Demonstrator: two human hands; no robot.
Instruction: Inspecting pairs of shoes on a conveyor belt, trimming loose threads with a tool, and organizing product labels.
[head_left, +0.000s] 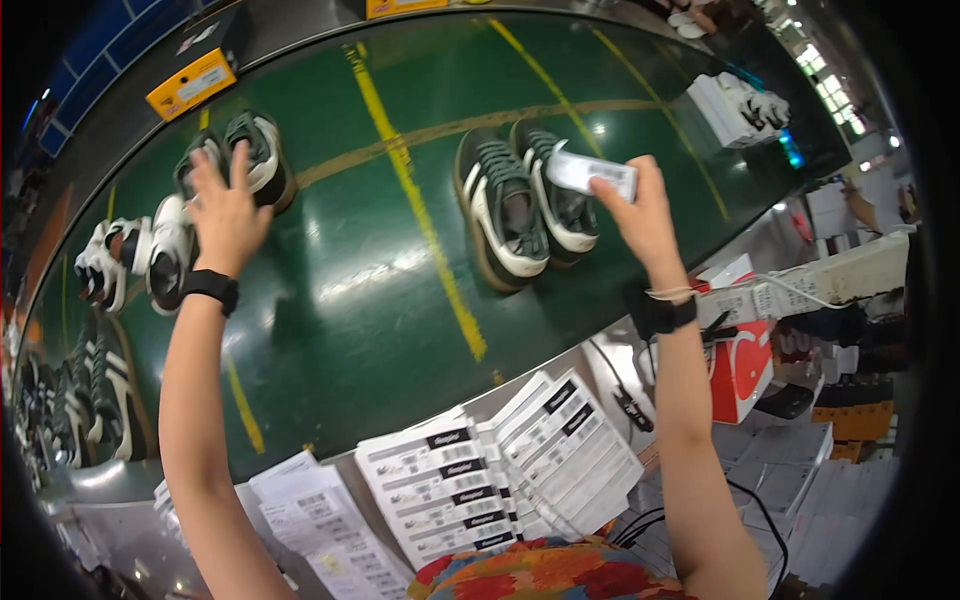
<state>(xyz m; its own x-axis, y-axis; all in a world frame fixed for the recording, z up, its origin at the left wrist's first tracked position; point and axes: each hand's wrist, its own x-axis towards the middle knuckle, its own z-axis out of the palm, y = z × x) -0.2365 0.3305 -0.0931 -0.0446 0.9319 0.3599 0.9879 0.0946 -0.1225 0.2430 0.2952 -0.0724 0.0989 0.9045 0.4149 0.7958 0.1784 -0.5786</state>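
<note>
My right hand (640, 210) pinches a white printed label (590, 172), which hangs just over the right shoe of a dark green pair with white stripes (500, 205). That pair stands side by side on a green conveyor belt (340, 350). Farther left, my left hand (228, 215) reaches out with fingers spread. It is over or beside another dark pair (268, 165) and a white shoe (170, 250); whether it touches them I cannot tell. Both wrists wear black bands.
Sheets of printed labels (430, 490) lie along the near edge. More dark striped shoes (115, 390) and small white shoes (105, 260) stand at the left. A black and yellow shoebox (195, 80) sits at the far edge; a red box (740, 370) and white bar (810, 280) are right.
</note>
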